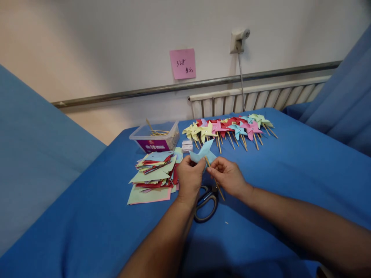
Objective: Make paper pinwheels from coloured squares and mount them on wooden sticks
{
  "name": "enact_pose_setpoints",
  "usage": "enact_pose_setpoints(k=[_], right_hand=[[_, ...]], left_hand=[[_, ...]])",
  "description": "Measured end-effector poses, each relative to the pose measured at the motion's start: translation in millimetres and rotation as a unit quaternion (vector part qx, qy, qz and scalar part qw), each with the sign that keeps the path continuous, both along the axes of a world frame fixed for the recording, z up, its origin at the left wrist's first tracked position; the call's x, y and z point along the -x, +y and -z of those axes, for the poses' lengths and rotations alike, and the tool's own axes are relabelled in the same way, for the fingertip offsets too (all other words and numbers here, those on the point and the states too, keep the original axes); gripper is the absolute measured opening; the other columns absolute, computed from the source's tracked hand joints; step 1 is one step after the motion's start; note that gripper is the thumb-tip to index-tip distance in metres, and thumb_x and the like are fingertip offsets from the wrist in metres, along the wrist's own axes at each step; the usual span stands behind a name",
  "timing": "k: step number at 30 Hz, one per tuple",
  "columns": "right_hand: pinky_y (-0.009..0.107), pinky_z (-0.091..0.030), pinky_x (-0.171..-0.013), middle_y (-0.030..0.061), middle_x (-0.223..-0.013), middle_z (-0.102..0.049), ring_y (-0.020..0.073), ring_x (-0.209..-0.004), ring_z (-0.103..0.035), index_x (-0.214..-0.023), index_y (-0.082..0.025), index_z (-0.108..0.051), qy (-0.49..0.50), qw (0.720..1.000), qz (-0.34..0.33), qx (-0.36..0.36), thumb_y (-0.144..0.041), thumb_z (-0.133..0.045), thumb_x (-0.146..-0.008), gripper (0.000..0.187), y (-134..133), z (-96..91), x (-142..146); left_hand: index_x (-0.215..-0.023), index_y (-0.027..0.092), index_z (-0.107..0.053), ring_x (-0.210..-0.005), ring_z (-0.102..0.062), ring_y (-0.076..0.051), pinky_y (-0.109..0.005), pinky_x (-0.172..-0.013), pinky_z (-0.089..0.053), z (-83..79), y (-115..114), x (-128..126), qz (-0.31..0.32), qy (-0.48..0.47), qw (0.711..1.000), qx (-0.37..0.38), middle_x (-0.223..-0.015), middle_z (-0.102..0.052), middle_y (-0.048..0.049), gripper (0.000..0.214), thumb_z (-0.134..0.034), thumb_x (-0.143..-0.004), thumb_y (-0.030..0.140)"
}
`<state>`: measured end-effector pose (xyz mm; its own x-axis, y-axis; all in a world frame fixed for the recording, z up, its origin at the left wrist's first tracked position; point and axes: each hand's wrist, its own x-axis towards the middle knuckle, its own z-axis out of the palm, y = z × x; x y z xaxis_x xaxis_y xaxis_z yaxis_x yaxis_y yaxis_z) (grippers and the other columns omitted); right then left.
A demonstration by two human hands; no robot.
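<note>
Head view: both hands meet at the middle of a bench (275, 181) covered in blue cloth. The left hand (189, 178) is closed, its fingertips pinching the lower edge of a light blue paper pinwheel (203, 152). The right hand (228, 177) is closed too, thumb and fingers gripping a thin wooden stick (219, 189) that runs from the pinwheel down toward 5 o'clock, its lower end jutting out below the hand. The pinwheel is held just above the cloth, at 12 o'clock from the two hands.

Under the hands, at 6 o'clock, lies a pair of scissors (206, 204) with dark handles, partly hidden by the left wrist. At 9 o'clock from the left hand, just beside it, sits a loose pile of cut paper squares (152, 175) in green, red, pink and blue. Beyond the pile, at 11 o'clock, stands a clear plastic box (155, 136) with a purple label and some sticks inside. A small white packet (187, 146) lies between the box and the pinwheel. At 1 o'clock, well apart from the hands, a row of finished pinwheels (230, 129) on sticks lies across the far bench edge. On the wall behind hang a pink note (182, 63) and a plugged socket (239, 38) above a radiator (261, 98).
</note>
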<state>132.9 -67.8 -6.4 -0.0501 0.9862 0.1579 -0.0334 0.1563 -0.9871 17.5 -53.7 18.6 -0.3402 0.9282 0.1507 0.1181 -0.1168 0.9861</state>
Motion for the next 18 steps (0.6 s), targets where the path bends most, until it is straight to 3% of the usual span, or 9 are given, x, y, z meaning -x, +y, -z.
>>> enact_pose_setpoints(k=[5, 9, 13, 18], right_hand=[[0.024, -0.039, -0.050, -0.0034, -0.056, -0.057, 0.0118, -0.052, -0.051, -0.067, -0.021, -0.050, -0.024, 1.000, 0.001, -0.009, -0.035, -0.063, -0.077, 0.021, 1.2, 1.8, -1.4], [0.025, -0.036, -0.050, -0.0065, -0.057, -0.054, 0.0116, -0.049, -0.049, -0.092, -0.022, -0.055, -0.106, 0.992, 0.025, -0.065, -0.032, -0.062, -0.081, 0.016, -2.5, -0.2, -6.3], [0.025, -0.038, -0.053, -0.0054, -0.062, -0.056, 0.0127, -0.053, -0.052, -0.119, -0.024, -0.051, -0.195, 0.968, 0.028, -0.155, -0.028, -0.056, -0.087, 0.032, -6.3, -2.5, -11.8], [0.028, -0.046, -0.066, 0.0023, -0.081, -0.067, 0.0173, -0.069, -0.063, -0.120, -0.025, -0.055, -0.286, 0.928, 0.041, -0.237, -0.032, -0.049, -0.093, 0.029, -4.8, -2.9, -17.9]], left_hand=[[-0.064, 0.016, -0.061, -0.053, -0.047, -0.010, -0.021, -0.050, -0.036, 2.9, 1.0, 0.5, 0.003, -0.010, 1.000, -0.004, -0.057, -0.056, 0.0039, 0.021, -0.074, -0.059, 0.031], [-0.067, 0.016, -0.061, -0.054, -0.048, -0.010, -0.021, -0.052, -0.037, 2.5, 1.0, -0.1, 0.016, -0.031, 0.999, -0.001, -0.059, -0.057, 0.0041, 0.022, -0.075, -0.059, 0.031], [-0.065, 0.016, -0.059, -0.051, -0.045, -0.008, -0.020, -0.049, -0.034, -1.8, -1.3, -1.4, 0.008, -0.037, 0.999, 0.001, -0.056, -0.053, 0.0056, 0.023, -0.076, -0.058, 0.030], [-0.066, 0.016, -0.060, -0.050, -0.045, -0.008, -0.021, -0.049, -0.035, -4.4, -3.7, -2.6, 0.013, -0.060, 0.998, 0.010, -0.056, -0.054, 0.0054, 0.027, -0.078, -0.057, 0.033]])
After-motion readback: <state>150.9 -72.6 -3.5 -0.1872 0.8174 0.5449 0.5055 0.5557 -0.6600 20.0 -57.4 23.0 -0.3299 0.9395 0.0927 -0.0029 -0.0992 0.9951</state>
